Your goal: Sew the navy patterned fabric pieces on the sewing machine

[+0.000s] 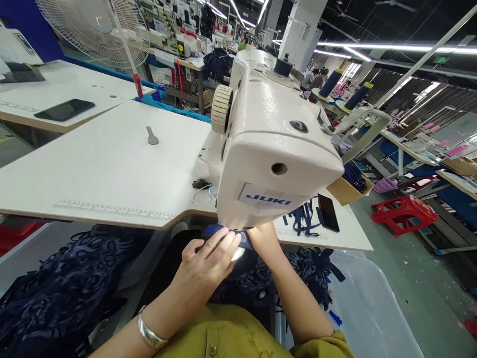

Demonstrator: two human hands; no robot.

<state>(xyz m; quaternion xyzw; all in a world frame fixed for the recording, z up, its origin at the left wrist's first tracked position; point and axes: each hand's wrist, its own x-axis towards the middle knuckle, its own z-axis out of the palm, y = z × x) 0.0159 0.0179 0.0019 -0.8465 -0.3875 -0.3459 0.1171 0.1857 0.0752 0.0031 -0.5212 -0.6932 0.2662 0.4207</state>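
Observation:
A white JUKI sewing machine [279, 164] stands in front of me, its head over the table's front edge. Below it, a navy fabric piece [244, 240] lies at the sewing spot, lit by a bright lamp. My left hand [208, 258], a silver bangle at its wrist, grips this fabric with its fingers together and pressed on top. On the fabric's other side is my right hand [265, 241], close against the machine; its fingertips are hidden under the machine head. A round white part [238, 253] shows just below the fabric.
Navy straps [303, 219] and a phone [328, 213] lie right of the machine. Bins of navy pieces [74, 283] flank my lap. On the left are a metal key-shaped piece [152, 136], another phone [65, 110] and a fan [99, 25]. A red stool [404, 214] stands right.

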